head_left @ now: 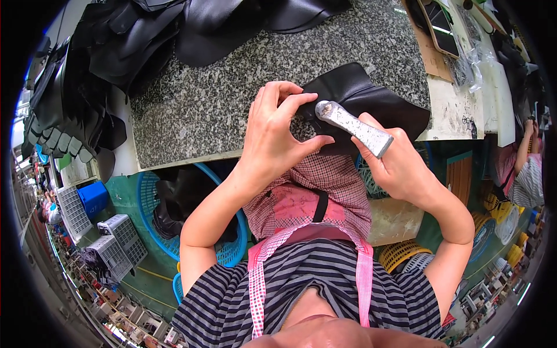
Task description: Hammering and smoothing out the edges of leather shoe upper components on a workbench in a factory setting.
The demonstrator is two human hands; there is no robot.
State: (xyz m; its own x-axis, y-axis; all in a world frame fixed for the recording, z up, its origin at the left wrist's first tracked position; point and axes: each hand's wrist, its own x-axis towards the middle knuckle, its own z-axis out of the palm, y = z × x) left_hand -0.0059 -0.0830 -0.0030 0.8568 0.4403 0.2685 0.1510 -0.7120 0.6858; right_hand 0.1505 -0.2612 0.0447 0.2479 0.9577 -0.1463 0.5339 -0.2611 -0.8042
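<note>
A black leather piece (pixel 362 95) lies at the near edge of the speckled stone slab (pixel 191 110), its lower part reaching the slab's front edge. My left hand (pixel 275 124) curves around its left end, thumb and index finger apart, the fingertips holding the leather at its edge. In my right hand (pixel 397 165) is a worn silver metal hammer (pixel 357 129), gripped by its handle. Its rounded head is over the leather's left part, between my left thumb and index finger. Whether the head touches the leather I cannot tell.
Stacks of black leather pieces (pixel 133 46) cover the slab's far left. A phone (pixel 439 26) lies at the far right beside clear plastic. Below the bench stand a blue basket (pixel 235 238) with black pieces, grey crates (pixel 122 240) and a yellow basket (pixel 400 253). Another person (pixel 525 174) is at right.
</note>
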